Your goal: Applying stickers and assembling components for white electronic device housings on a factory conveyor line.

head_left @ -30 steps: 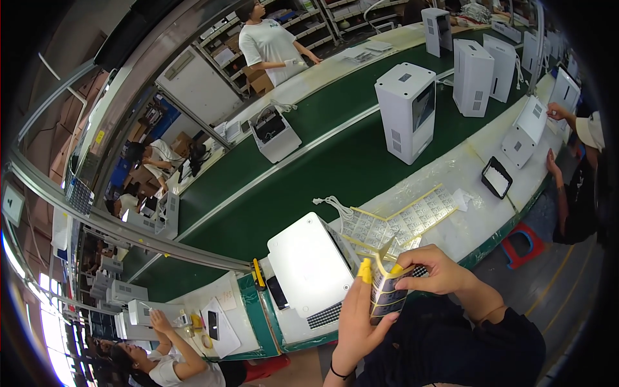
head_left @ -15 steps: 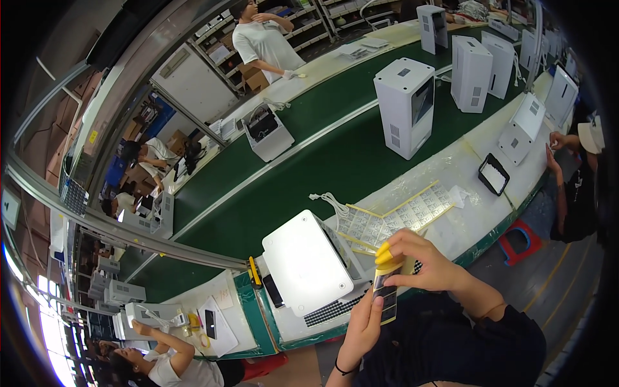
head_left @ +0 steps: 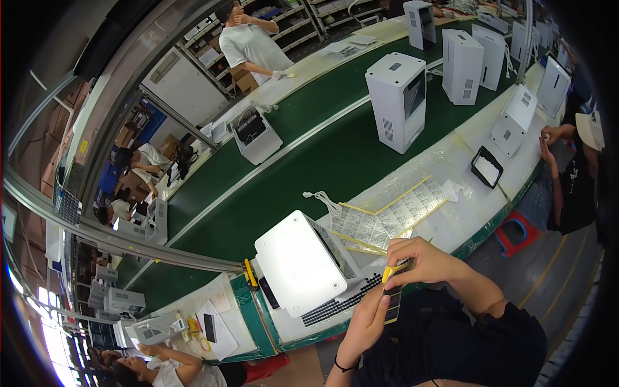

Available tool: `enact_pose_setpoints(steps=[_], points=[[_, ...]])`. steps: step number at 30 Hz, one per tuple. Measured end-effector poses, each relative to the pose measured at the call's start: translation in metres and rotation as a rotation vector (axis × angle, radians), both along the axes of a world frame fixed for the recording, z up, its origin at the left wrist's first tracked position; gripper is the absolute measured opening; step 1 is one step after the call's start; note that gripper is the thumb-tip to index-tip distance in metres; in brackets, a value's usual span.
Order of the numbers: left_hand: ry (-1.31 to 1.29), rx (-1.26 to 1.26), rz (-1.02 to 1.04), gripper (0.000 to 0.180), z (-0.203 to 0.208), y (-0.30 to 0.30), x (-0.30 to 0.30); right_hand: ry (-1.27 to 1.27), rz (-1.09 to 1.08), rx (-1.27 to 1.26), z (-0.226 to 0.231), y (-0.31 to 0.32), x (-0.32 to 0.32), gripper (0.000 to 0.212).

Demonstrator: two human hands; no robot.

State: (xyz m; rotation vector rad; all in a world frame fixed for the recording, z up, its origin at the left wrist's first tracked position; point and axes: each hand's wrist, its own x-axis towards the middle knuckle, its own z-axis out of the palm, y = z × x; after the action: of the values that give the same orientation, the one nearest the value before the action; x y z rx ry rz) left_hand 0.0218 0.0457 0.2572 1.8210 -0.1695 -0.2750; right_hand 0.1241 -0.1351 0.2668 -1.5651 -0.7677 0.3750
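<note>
In front of my body, my left hand (head_left: 366, 321) grips a narrow strip of dark rectangular stickers with yellow edges (head_left: 392, 308) from below. At its upper end my right hand (head_left: 422, 261) pinches the strip, with yellow covers on its fingertips. Whether a sticker is peeled off between those fingers is hidden. Left of my hands a white box-shaped appliance (head_left: 298, 261) lies on the bench, a face with round corner feet turned up. A sheet of small black round pads (head_left: 335, 308) sits against its near edge.
Sheets of silvery labels with yellow borders (head_left: 387, 216) lie beyond my hands, near a white power cable (head_left: 322, 198). A black tray (head_left: 487, 168) stands farther right. On the green conveyor (head_left: 303, 161) are several white appliances (head_left: 396, 100). A metal frame bar (head_left: 174, 253) crosses at left; co-workers sit nearby.
My right fingers have closed in nearer my left hand at the strip's top and tipped over it. The whole view has shifted slightly; the appliance stays on the bench.
</note>
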Motion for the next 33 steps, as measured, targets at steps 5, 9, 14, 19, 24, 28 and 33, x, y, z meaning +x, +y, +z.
enact_pose_setpoints(steps=[5, 9, 14, 19, 24, 28, 33], points=[[-0.093, 0.053, 0.063, 0.026, 0.000, -0.001, -0.002, 0.012, -0.100, 0.045, 0.000, -0.007, 0.003, 0.017], [-0.122, 0.049, 0.117, 0.025, -0.008, 0.002, -0.006, 0.009, -0.119, 0.052, 0.002, -0.001, 0.000, 0.017], [-0.099, 0.036, 0.149, 0.023, 0.003, 0.004, -0.005, 0.081, -0.108, 0.097, 0.001, 0.000, -0.001, 0.014], [-0.190, 0.036, 0.269, 0.018, -0.009, 0.016, -0.008, 0.179, -0.191, 0.209, 0.000, -0.005, 0.003, 0.013], [-0.228, -0.014, 0.332, 0.017, -0.005, 0.025, -0.007, -0.136, -0.113, -0.034, 0.013, -0.014, 0.010, 0.015], [-0.381, -0.121, 0.420, 0.016, -0.016, 0.034, -0.009, -0.277, -0.063, -0.054, 0.014, -0.006, 0.009, 0.014], [-0.201, -0.303, 0.494, 0.019, 0.000, 0.028, -0.021, -0.096, -0.023, 0.088, 0.006, 0.010, 0.001, 0.012]])
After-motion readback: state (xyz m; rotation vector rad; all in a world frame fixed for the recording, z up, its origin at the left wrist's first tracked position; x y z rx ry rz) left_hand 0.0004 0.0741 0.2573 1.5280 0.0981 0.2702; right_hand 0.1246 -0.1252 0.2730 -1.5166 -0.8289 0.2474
